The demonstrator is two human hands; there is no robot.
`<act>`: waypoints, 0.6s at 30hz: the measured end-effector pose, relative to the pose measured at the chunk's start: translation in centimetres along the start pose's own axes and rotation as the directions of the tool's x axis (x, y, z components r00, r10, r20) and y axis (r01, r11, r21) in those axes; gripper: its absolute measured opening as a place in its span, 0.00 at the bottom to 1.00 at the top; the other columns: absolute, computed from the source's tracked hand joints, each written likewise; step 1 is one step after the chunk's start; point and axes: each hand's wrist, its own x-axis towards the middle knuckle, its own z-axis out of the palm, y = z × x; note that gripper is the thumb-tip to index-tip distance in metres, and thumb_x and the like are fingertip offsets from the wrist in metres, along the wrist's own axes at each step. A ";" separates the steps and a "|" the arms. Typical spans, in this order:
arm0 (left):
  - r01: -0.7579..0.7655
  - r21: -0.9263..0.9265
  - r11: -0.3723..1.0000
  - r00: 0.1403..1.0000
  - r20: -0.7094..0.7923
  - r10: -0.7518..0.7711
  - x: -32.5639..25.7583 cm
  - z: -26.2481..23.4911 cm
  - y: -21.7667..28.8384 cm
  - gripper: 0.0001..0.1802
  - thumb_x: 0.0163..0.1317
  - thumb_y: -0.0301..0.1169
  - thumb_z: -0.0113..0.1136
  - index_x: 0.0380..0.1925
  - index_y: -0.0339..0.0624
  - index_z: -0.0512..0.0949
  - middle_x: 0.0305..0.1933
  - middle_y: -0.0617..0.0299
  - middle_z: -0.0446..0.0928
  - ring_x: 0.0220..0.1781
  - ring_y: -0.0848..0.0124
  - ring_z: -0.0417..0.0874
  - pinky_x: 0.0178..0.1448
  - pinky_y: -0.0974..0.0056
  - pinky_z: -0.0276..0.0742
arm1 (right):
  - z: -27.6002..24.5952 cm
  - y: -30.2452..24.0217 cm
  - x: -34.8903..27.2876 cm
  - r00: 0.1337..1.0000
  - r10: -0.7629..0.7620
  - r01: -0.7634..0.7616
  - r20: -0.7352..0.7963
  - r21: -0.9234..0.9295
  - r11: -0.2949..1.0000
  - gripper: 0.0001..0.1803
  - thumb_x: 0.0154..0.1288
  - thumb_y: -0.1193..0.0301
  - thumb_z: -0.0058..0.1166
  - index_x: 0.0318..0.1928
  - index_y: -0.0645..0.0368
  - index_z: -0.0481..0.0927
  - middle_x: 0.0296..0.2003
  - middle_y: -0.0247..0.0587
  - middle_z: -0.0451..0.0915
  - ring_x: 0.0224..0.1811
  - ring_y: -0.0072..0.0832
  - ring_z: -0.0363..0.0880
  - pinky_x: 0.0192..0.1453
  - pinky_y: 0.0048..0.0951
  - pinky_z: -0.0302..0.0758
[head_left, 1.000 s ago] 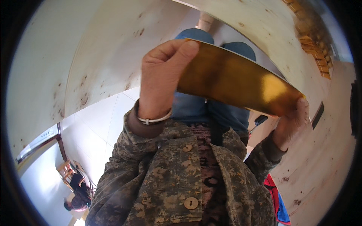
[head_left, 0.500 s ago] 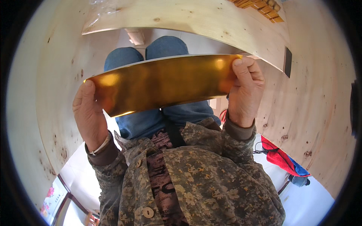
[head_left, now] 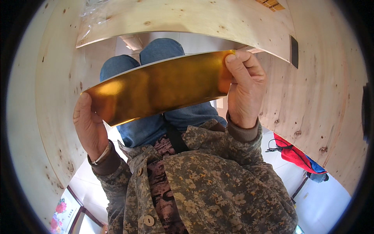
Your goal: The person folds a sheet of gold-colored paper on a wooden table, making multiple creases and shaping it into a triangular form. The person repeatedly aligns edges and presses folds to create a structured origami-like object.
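A shiny gold sheet (head_left: 163,86), long and rectangular, is stretched between my hands above my lap. Its surface reflects light, and a thin pale edge shows along its far side. At its left end, my left hand (head_left: 90,123) pinches the corner between thumb and fingers. My right hand (head_left: 246,87) grips the far right corner, thumb on top and fingers curled behind. The sheet bows slightly and tilts, its right end farther away than its left. My jeans (head_left: 136,130) show below and beyond it.
A pale wooden board (head_left: 187,19) spans the far side, with clear plastic wrap (head_left: 95,19) at its left. Wooden panels (head_left: 311,97) rise at both sides. Bundled bamboo-like strips (head_left: 272,4) lie at the top right. Red cloth (head_left: 292,154) and a black cable (head_left: 278,147) are at lower right.
Both hands still hold the gold sheet. It has shifted a little left, its left end coming nearer and its right end moving farther away. The whole view has also shifted slightly.
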 end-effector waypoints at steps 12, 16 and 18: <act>-0.002 0.174 0.985 0.999 -0.037 0.009 -0.7 1.7 -0.1 0.16 0.75 0.39 0.55 0.47 0.36 0.82 0.42 0.57 0.84 0.42 0.67 0.86 0.49 0.62 0.83 | -1.4 0.1 0.0 0.998 0.060 -0.063 -0.034 -0.082 0.995 0.02 0.67 0.75 0.62 0.38 0.60 0.84 0.27 0.28 0.79 0.24 0.14 0.70 0.27 0.18 0.63; -0.057 0.090 0.994 0.997 -0.044 0.061 -1.2 3.4 0.0 0.09 0.70 0.31 0.63 0.42 0.36 0.85 0.33 0.65 0.84 0.31 0.79 0.78 0.37 0.72 0.72 | -1.5 0.2 0.5 0.998 0.013 -0.022 -0.063 -0.141 0.990 0.04 0.71 0.73 0.58 0.38 0.60 0.82 0.31 0.35 0.82 0.26 0.19 0.76 0.26 0.21 0.71; -0.022 -0.141 0.990 1.000 0.013 0.024 -1.5 4.0 0.3 0.10 0.69 0.30 0.65 0.43 0.33 0.84 0.39 0.61 0.86 0.37 0.77 0.83 0.45 0.73 0.78 | -1.7 0.1 0.6 0.999 -0.012 0.016 0.052 -0.072 0.997 0.05 0.72 0.72 0.57 0.39 0.60 0.82 0.34 0.37 0.84 0.32 0.21 0.81 0.35 0.22 0.78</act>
